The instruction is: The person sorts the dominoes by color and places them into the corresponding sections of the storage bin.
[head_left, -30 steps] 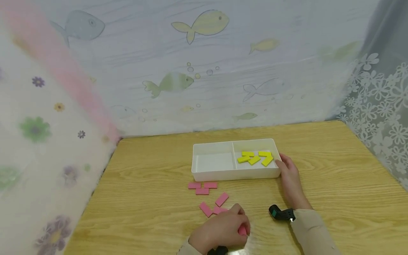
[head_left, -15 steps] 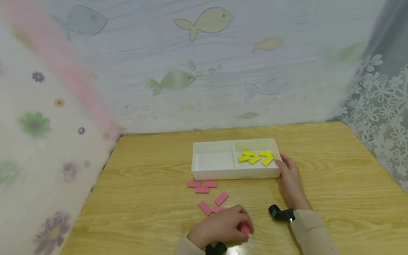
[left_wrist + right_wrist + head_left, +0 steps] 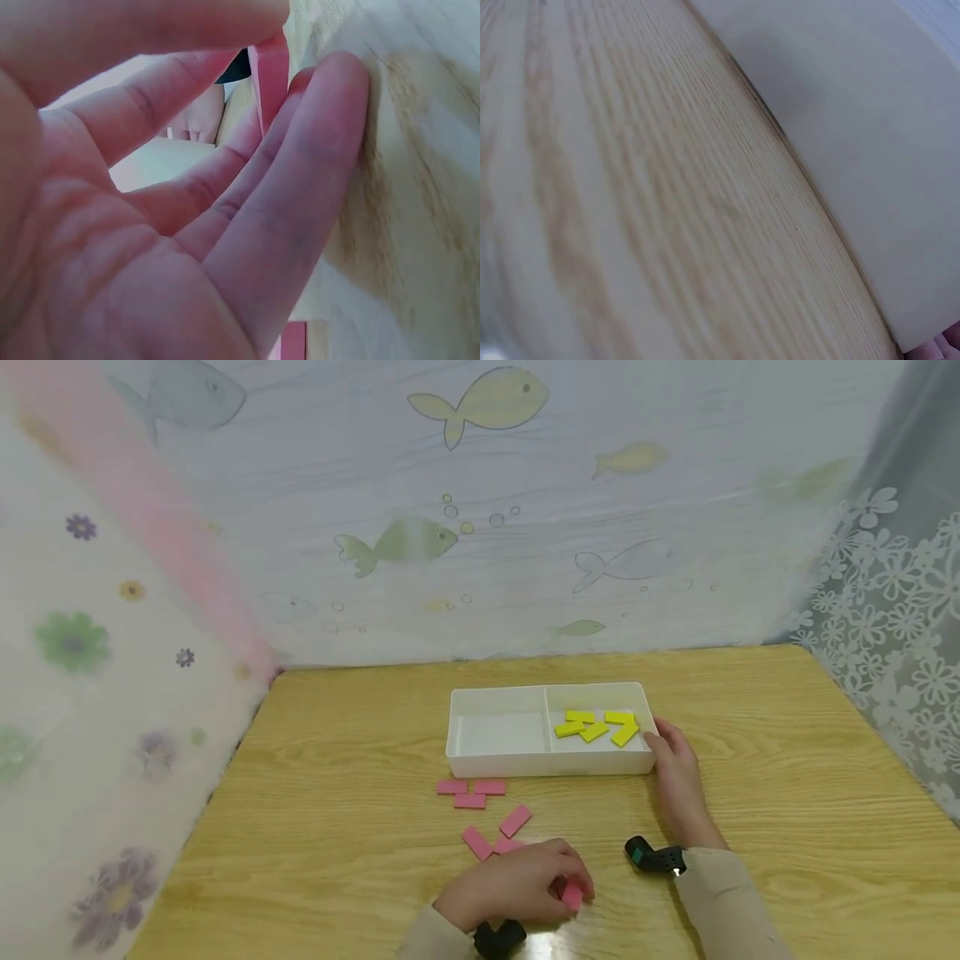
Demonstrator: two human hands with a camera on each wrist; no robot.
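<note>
My left hand (image 3: pixel 517 881) pinches a pink block (image 3: pixel 572 895) between thumb and fingertips, low over the tabletop near the front. In the left wrist view that flat block (image 3: pixel 271 75) stands on edge between the fingers. Around the right end of a white two-compartment box (image 3: pixel 551 766), my right hand (image 3: pixel 681 785) holds on, thumb at the near corner. Several yellow blocks (image 3: pixel 595 732) lie in the box's right compartment; the left compartment shows only its white bottom. The right wrist view has mostly the box's outer wall (image 3: pixel 855 150), with a bit of finger at the lower right corner.
Three pink blocks (image 3: pixel 470 801) lie just in front of the box. More pink blocks (image 3: pixel 515 821) lie nearer, one partly covered by the left hand. The wooden table (image 3: pixel 322 827) meets a fish-patterned curtain (image 3: pixel 420 610) at its back edge.
My left hand has turned slightly, and the pink block in its fingers shows more fully than before. The right hand stays on the box. The head view has shifted a little.
</note>
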